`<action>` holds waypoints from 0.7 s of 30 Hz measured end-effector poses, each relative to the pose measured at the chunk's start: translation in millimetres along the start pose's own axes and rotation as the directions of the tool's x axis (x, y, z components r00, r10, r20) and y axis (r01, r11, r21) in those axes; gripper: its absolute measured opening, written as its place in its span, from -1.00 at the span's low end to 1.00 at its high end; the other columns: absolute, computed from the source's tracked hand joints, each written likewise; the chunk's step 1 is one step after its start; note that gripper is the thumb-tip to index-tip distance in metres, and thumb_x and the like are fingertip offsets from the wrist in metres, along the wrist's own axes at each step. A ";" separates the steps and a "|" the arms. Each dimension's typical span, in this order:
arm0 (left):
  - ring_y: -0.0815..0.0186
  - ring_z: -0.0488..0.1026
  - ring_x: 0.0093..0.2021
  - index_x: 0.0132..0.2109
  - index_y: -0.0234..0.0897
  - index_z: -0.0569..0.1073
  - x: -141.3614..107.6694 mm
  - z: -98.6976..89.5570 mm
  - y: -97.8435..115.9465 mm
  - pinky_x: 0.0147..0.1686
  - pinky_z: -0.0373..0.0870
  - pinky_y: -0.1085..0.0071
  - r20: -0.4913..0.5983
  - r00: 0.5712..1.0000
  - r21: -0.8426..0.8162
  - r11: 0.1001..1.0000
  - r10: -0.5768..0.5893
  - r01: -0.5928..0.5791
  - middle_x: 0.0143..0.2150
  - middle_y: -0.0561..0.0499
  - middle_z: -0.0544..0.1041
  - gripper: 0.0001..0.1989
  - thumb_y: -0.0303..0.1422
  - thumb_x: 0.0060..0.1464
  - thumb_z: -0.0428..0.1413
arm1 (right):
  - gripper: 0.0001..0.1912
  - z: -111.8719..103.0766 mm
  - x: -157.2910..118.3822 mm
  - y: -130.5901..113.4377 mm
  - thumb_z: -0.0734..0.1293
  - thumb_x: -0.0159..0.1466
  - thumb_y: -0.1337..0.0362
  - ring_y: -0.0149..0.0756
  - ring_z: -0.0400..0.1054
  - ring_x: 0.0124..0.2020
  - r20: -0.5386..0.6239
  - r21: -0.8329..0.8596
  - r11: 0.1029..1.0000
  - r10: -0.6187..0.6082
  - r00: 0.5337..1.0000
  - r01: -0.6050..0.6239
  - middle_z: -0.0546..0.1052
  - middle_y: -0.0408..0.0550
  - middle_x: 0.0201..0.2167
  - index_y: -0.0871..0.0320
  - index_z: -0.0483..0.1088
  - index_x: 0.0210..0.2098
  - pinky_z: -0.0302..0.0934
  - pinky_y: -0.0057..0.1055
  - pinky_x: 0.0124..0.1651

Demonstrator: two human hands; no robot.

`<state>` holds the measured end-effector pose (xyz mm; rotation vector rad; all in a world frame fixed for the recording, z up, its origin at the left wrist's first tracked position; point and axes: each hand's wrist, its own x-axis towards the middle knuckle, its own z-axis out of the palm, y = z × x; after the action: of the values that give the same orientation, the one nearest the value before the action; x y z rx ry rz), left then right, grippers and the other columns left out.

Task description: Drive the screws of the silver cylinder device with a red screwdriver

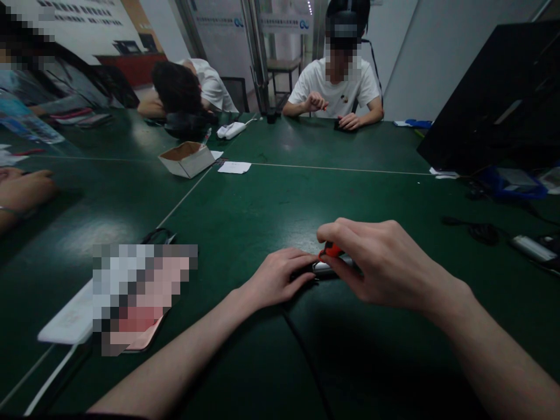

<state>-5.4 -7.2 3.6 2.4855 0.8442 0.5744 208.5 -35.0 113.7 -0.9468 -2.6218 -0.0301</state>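
On the green table (271,210), a small dark device with a silvery top (322,267) lies between my two hands. My left hand (280,277) rests at its left end, the fingers closed on that end. Above the device, my right hand (376,256) pinches a red and black tool (331,251) between thumb and fingers. The tool's lower end is hidden by my fingers. A dark cable runs from near my left hand toward the table's near edge.
A phone (149,315) and a white power strip (65,315) lie at the left. Farther off are an open carton (187,160) and a paper slip (234,168). Cables and a dark monitor (494,99) stand right. People sit across the table; another person's hand (24,192) is far left.
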 end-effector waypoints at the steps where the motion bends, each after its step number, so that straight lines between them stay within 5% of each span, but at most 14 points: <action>1: 0.17 0.46 -0.06 -0.03 -0.29 0.49 0.0 0.0 0.0 -0.07 0.43 0.26 -0.003 1.000 -0.002 1.000 0.003 -0.003 -0.03 -0.12 0.51 -0.79 -0.36 0.24 0.06 | -0.83 0.8 0.2 0.5 0.19 0.34 0.35 -0.37 0.27 -0.45 -0.010 -0.013 1.000 -0.001 1.000 0.001 0.40 -0.13 -0.31 0.14 0.16 -0.07 -0.02 -0.46 -0.48; 8: 0.20 0.47 -0.08 0.01 -0.26 0.47 -0.5 1.9 -2.4 -0.10 0.43 0.30 -0.012 1.000 0.002 1.000 0.024 -0.024 -0.06 -0.09 0.52 -0.77 -0.34 0.26 0.04 | -0.86 3.6 -0.2 4.1 0.22 0.37 0.19 -0.37 0.27 -0.48 -0.063 -0.103 0.995 -0.007 0.998 0.000 0.38 -0.20 -0.41 0.13 0.20 -0.17 -0.07 -0.43 -0.50; 15: 0.18 0.46 -0.07 -0.01 -0.28 0.48 0.1 2.5 -2.6 -0.09 0.42 0.28 -0.018 0.999 0.005 1.000 0.029 -0.029 -0.05 -0.11 0.53 -0.78 -0.35 0.25 0.04 | -0.81 1.6 2.3 3.1 0.21 0.26 0.39 -0.37 0.26 -0.32 -0.049 0.032 0.999 0.001 0.999 0.001 0.36 -0.06 -0.18 0.20 0.20 -0.12 0.04 -0.46 -0.43; 21: 0.17 0.46 -0.07 -0.02 -0.28 0.49 -0.2 0.7 -0.8 -0.08 0.42 0.27 -0.007 1.000 0.007 1.000 0.015 -0.015 -0.03 -0.11 0.53 -0.77 -0.34 0.25 0.04 | -0.79 0.6 1.2 1.2 0.21 0.27 0.42 -0.42 0.22 -0.37 -0.041 0.079 0.996 -0.025 0.999 0.028 0.32 -0.12 -0.25 0.21 0.19 -0.10 0.04 -0.50 -0.45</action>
<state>-5.6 -6.9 2.6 2.4993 0.8319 0.5869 208.3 -33.3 113.4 -0.8752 -2.5787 0.0476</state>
